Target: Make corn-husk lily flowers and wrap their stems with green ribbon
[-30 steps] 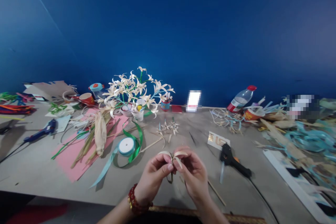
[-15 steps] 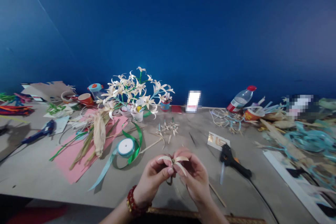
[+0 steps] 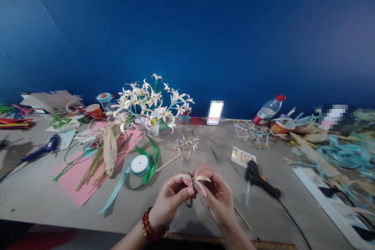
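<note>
Between my fingertips is a small cream husk flower [image 3: 200,183], its narrow petals curling outward. My left hand [image 3: 175,190], with a red bead bracelet [image 3: 150,224] at the wrist, pinches it from the left, thumb pressed near its centre. From the other side my right hand [image 3: 217,193] grips it, fingers curled behind the petals; part of the flower is hidden by the fingers. Beyond the hands lie several small flower pieces [image 3: 187,142] on the grey table [image 3: 117,215]. A spool of pale blue ribbon [image 3: 140,165] sits to the left of my hands.
A black glue gun [image 3: 260,179] with a cord lies at the right, a blue one [image 3: 43,149] at the left. White flowers [image 3: 155,97] stand in cups at the back. Dried husks [image 3: 109,150] rest on pink paper [image 3: 77,187]. A bottle [image 3: 268,110] and a power strip [image 3: 325,207] are right.
Both hands stay in nearly the same place, still pinching the flower. Its lower petal has tilted slightly. The view has shifted a little.
</note>
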Motion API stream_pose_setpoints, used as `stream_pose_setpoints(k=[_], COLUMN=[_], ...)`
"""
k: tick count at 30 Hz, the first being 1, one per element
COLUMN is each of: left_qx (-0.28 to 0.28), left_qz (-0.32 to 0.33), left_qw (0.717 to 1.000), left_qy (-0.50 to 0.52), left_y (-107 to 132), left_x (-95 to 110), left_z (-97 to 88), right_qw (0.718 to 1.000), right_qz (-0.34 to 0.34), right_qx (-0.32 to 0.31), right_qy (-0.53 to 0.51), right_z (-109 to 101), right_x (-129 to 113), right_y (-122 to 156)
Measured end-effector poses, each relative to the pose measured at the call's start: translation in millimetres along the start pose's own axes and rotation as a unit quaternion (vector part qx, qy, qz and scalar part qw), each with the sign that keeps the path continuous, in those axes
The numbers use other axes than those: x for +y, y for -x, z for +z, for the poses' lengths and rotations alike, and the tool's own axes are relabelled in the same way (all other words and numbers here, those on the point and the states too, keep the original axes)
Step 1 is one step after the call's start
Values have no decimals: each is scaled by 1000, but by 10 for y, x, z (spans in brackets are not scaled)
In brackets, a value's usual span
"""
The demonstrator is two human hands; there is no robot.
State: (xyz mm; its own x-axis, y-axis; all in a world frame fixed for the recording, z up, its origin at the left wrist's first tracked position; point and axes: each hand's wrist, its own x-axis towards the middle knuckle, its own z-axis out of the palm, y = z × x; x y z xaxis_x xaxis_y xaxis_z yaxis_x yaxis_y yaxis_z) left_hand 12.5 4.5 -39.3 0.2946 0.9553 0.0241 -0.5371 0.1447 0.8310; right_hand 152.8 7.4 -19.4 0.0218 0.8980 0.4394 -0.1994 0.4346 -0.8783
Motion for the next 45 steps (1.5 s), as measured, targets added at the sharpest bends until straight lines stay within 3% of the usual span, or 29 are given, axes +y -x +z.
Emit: stream_pose_setpoints(k=[30, 38, 45], left_qx=[7, 7, -14], left_qz=[-9, -9, 101], left_qw=[1000, 1000, 986], left_qy=[24, 12, -135], left_y=[-17, -16, -24], left_x=[-120, -128, -17], left_z=[-72, -114, -113], right_qw=[996, 998, 998], right_qz=[87, 59, 38], right_qx=[20, 5, -12], right_qy=[7, 32, 48], right_z=[-45, -42, -76], right_x=[119, 100, 107], right_y=[107, 84, 131])
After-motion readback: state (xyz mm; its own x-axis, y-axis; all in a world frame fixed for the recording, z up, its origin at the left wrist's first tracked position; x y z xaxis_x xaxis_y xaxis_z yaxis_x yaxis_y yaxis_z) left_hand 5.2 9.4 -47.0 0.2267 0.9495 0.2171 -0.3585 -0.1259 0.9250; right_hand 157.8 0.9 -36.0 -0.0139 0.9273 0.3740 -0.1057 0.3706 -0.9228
